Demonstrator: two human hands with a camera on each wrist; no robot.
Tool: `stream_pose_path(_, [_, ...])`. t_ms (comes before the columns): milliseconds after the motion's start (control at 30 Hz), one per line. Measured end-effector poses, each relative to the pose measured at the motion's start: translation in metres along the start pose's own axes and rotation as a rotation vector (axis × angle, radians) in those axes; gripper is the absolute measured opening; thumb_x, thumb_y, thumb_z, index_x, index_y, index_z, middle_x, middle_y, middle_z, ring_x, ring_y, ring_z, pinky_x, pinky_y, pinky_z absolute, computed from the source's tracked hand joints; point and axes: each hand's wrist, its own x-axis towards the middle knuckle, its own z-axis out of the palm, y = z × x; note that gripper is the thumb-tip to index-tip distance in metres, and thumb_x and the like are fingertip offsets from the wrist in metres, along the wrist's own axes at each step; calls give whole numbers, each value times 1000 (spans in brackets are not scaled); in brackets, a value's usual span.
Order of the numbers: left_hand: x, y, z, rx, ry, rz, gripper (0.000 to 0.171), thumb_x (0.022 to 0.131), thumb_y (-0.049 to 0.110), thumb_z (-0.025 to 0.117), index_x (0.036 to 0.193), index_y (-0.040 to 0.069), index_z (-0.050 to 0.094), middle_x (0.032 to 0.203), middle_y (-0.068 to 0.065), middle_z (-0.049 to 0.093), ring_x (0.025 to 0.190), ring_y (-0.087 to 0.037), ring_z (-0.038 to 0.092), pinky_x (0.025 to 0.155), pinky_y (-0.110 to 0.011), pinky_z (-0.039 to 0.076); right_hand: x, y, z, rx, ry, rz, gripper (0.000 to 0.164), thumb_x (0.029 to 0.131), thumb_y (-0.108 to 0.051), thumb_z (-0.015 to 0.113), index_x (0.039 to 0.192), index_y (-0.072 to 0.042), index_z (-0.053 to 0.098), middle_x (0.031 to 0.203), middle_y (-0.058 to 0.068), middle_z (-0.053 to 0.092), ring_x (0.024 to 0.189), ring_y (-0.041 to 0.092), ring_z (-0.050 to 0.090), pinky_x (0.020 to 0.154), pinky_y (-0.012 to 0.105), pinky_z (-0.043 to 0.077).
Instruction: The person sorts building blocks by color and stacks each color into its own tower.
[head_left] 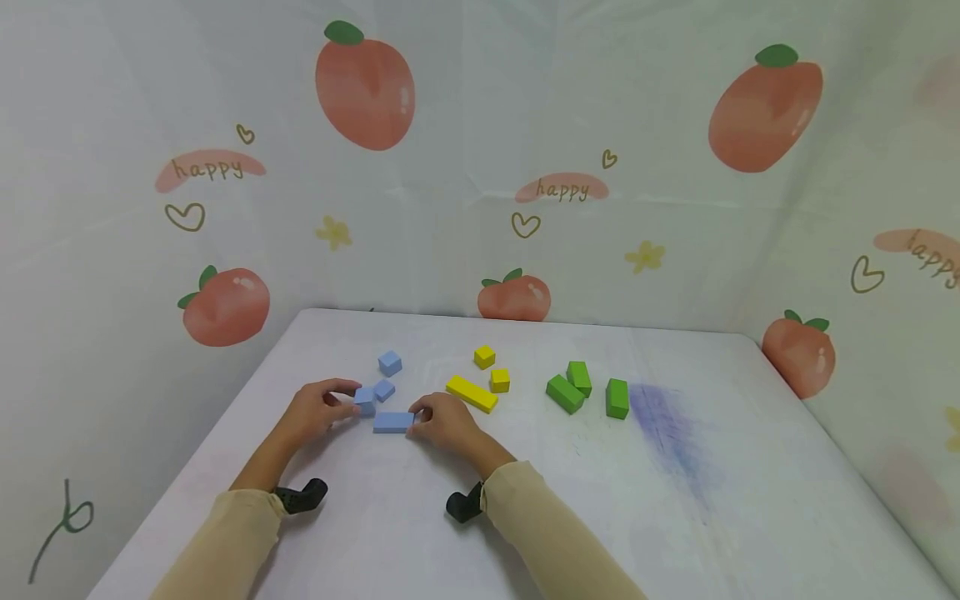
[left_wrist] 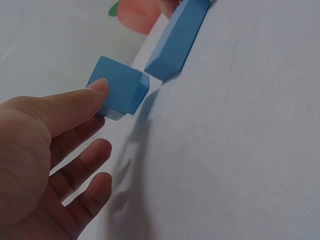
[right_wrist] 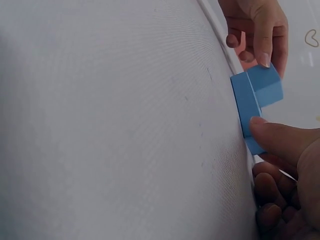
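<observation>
My left hand [head_left: 315,410] pinches a small blue block [left_wrist: 117,82] between thumb and fingers; in the left wrist view its other fingers are loosely bent. My right hand [head_left: 447,425] grips the right end of a long blue block [head_left: 393,422], with the thumb on its near side in the right wrist view. The long block lies just right of and nearer than the small one. Two more blue blocks are close by: a little one [head_left: 384,390] beside the pinched block, and a cube [head_left: 390,363] farther back.
Behind my right hand lie a long yellow block [head_left: 472,394] and two yellow cubes, one [head_left: 485,357] farther back than the other [head_left: 499,381]. Several green blocks [head_left: 565,394] are farther right. A purple-blue smudge [head_left: 667,425] marks the white tabletop [head_left: 570,517]. A fruit-printed cloth hangs behind.
</observation>
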Motion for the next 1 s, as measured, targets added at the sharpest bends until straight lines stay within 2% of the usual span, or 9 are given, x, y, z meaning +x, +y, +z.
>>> stream_pose_path(233, [-5,11,1,-6,-21,33,45,87,25,74,127,9,62,108,-11,63,87,-24,54,63,-33,50,1,1,1,-2,0,-13,29,84,-25,79,111,-16,72,81,-6,56,77,11,50,66,23,42])
stream_pose_path(400, [-8,12,3,5,-47,42,44,87,28,74,126,12,64,108,-9,64,87,-23,55,63,-32,51,0,0,1,-1,-3,-9,30,83,-25,79,111,-16,72,80,-6,56,77,11,50,66,23,42])
stream_pose_path(600, [-10,13,6,2,-66,73,44,86,29,75,124,10,65,113,-11,64,87,-23,55,63,-32,51,-1,-1,-1,-3,-1,1,30,83,-26,79,112,-16,72,80,-5,56,77,12,50,66,23,43])
stream_pose_path(1000, [-12,15,12,-7,-63,144,41,84,26,77,120,9,67,112,-11,66,84,-21,55,61,-33,50,0,-1,-1,-28,1,-11,29,84,-26,79,110,-17,73,79,-6,56,77,11,50,66,22,42])
